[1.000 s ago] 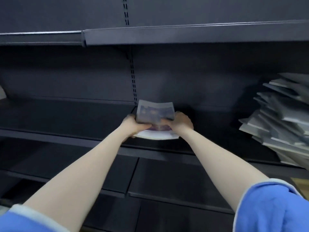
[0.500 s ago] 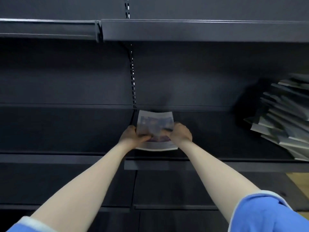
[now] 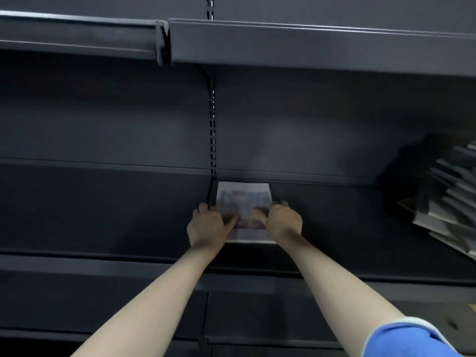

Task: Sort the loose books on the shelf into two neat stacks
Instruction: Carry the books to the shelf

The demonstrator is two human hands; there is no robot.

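Book (image 3: 243,199) lies gripped between left hand (image 3: 206,225) and right hand (image 3: 283,221).

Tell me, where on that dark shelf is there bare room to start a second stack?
Bare shelf lies between the right hand and the jumbled books at far right. Left of the left hand, a bare stretch runs to the frame edge. The jumbled books crowd the right end; both hands hold the middle book.
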